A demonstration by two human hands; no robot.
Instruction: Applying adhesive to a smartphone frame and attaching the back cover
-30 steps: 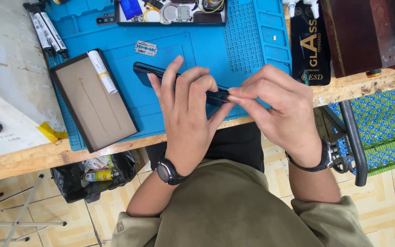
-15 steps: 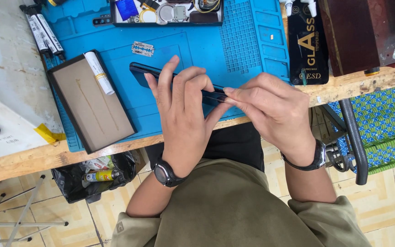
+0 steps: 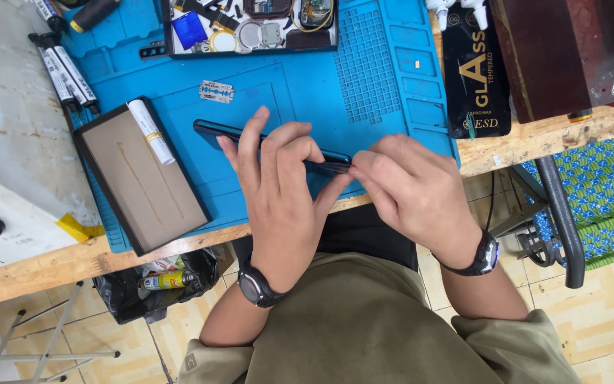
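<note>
A blue silicone work mat (image 3: 385, 107) covers the middle of the rough wooden bench (image 3: 548, 131). On the mat's left part lies a flat, dark-framed tan panel (image 3: 143, 181) with a white paper roll (image 3: 151, 131) across its far corner. At the mat's near edge sits a slim black phone (image 3: 211, 130), tipped up on its long edge. The left hand (image 3: 278, 192) grasps it with fingers draped over the top; the right hand (image 3: 410, 188) pinches its right end (whatever the fingertips may hold there is hidden). A small razor blade (image 3: 217, 91) rests just beyond.
</note>
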